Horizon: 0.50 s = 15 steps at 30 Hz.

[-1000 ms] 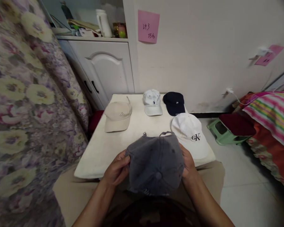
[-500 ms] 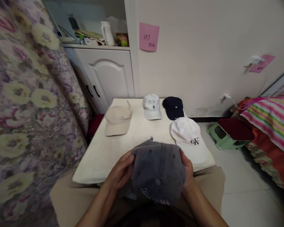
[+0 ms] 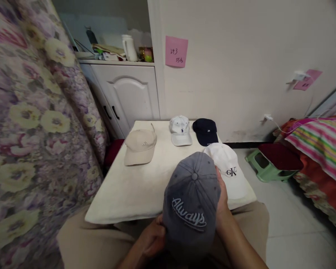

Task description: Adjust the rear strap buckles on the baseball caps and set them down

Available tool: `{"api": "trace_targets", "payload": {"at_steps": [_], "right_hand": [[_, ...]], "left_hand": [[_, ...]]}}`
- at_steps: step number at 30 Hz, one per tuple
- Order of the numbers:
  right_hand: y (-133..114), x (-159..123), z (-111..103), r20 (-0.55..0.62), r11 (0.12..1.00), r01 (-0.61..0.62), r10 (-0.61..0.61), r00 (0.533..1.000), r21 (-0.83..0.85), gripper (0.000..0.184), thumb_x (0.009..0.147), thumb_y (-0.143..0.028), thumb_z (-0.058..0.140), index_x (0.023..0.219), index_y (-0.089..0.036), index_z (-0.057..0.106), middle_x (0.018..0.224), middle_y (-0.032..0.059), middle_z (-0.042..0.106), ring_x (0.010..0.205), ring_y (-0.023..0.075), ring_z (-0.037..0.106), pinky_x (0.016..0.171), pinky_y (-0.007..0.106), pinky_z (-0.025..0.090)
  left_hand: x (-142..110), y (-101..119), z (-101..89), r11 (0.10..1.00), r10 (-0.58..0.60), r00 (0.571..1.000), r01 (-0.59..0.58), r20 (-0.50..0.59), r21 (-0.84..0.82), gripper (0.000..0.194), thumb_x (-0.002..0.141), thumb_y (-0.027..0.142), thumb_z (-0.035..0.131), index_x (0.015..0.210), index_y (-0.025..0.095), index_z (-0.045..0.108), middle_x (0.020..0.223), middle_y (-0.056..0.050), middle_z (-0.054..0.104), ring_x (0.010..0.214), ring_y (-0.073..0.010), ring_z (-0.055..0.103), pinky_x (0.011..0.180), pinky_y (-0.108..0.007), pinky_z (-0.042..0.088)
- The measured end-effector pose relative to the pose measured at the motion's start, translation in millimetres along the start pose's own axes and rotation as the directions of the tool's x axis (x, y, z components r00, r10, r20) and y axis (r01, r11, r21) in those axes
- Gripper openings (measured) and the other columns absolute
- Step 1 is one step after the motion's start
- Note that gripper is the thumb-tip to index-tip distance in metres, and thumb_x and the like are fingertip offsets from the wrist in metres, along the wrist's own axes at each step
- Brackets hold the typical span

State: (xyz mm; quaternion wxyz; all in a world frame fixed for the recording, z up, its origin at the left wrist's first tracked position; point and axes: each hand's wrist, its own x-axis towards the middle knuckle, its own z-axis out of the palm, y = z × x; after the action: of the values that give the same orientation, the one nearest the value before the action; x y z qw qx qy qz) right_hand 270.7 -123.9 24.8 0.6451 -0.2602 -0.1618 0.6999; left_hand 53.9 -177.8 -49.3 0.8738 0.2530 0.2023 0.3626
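Note:
A grey baseball cap (image 3: 192, 194) with "Always" stitched in pale script is held between my two hands above the table's near edge, its front and crown facing me. My left hand (image 3: 154, 237) is closed on the cap's lower left side. Along the right side, my right hand (image 3: 221, 196) grips the cap, its fingers partly hidden behind it. Just past that hand lies a white cap (image 3: 224, 158) with "CK" lettering. A beige cap (image 3: 140, 145) rests at the table's left. Toward the back sit a pale cap (image 3: 180, 130) and a dark navy cap (image 3: 205, 131).
The caps lie on a cream-covered table (image 3: 128, 194) against the wall. At left hang floral curtains (image 3: 42, 142) beside a white cabinet (image 3: 128, 93). A green stool (image 3: 266, 164) and a bed with a striped cover (image 3: 322, 138) stand at right.
The grey cap has turned so its lettering now faces me, and its crown has risen. My left hand has moved down its side. The other caps stay in place.

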Motion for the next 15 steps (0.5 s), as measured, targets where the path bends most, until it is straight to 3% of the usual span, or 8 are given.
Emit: {"api": "trace_targets", "payload": {"at_steps": [4, 6, 8, 11, 15], "right_hand": [[-1, 10, 1, 0.009, 0.998, -0.048, 0.048, 0.999, 0.044, 0.046, 0.083, -0.062, 0.063, 0.107, -0.024, 0.076, 0.107, 0.0049, 0.078, 0.111, 0.0292, 0.068, 0.095, 0.046, 0.056], [-1, 14, -2, 0.025, 0.99, -0.118, 0.116, 0.993, 0.08, 0.05, 0.083, -0.063, 0.062, 0.105, -0.02, 0.076, 0.103, 0.0084, 0.079, 0.11, 0.0312, 0.069, 0.094, 0.049, 0.056], [1, 17, -8, 0.042, 0.982, -0.148, 0.144, 0.989, 0.114, 0.042, 0.082, -0.056, 0.067, 0.1, -0.019, 0.076, 0.099, 0.0081, 0.08, 0.107, 0.0296, 0.071, 0.094, 0.048, 0.057], [9, 22, -20, 0.049, 0.98, -0.149, 0.144, 0.988, 0.134, 0.018, 0.079, -0.029, 0.076, 0.095, -0.021, 0.075, 0.093, 0.0011, 0.081, 0.097, 0.0191, 0.075, 0.092, 0.033, 0.058], [20, 27, -29, 0.047, 0.977, -0.148, 0.142, 0.989, 0.156, 0.022, 0.071, -0.012, 0.082, 0.091, -0.017, 0.074, 0.09, -0.0006, 0.081, 0.086, 0.0104, 0.075, 0.084, 0.015, 0.057]], "left_hand": [[-5, -3, -3.0, 1.0, 0.012, 1.0, -0.013, -0.008, -0.026, 0.032, 0.054, 0.025, 0.087, 0.085, 0.017, 0.079, 0.072, -0.007, 0.078, 0.083, -0.0334, 0.076, 0.076, -0.037, 0.059], [-7, 5, -7.3, 0.996, 0.083, 0.996, -0.084, -0.027, -0.021, 0.028, 0.057, 0.026, 0.087, 0.083, 0.018, 0.079, 0.07, -0.006, 0.078, 0.079, -0.0324, 0.076, 0.073, -0.036, 0.06], [-11, 18, -12.6, 0.989, 0.148, 0.988, -0.149, -0.04, -0.011, 0.027, 0.062, 0.028, 0.086, 0.086, 0.019, 0.078, 0.07, -0.005, 0.078, 0.076, -0.0307, 0.077, 0.071, -0.034, 0.061], [-18, 38, -18.7, 0.978, 0.209, 0.978, -0.209, -0.023, 0.0, 0.029, 0.069, 0.027, 0.082, 0.097, 0.02, 0.077, 0.077, -0.005, 0.08, 0.072, -0.0268, 0.077, 0.073, -0.032, 0.062], [-24, 57, -17.8, 0.962, 0.271, 0.96, -0.271, 0.072, -0.013, 0.028, 0.077, 0.022, 0.076, 0.105, 0.023, 0.077, 0.081, -0.004, 0.08, 0.077, -0.0257, 0.078, 0.08, -0.032, 0.061]]}}
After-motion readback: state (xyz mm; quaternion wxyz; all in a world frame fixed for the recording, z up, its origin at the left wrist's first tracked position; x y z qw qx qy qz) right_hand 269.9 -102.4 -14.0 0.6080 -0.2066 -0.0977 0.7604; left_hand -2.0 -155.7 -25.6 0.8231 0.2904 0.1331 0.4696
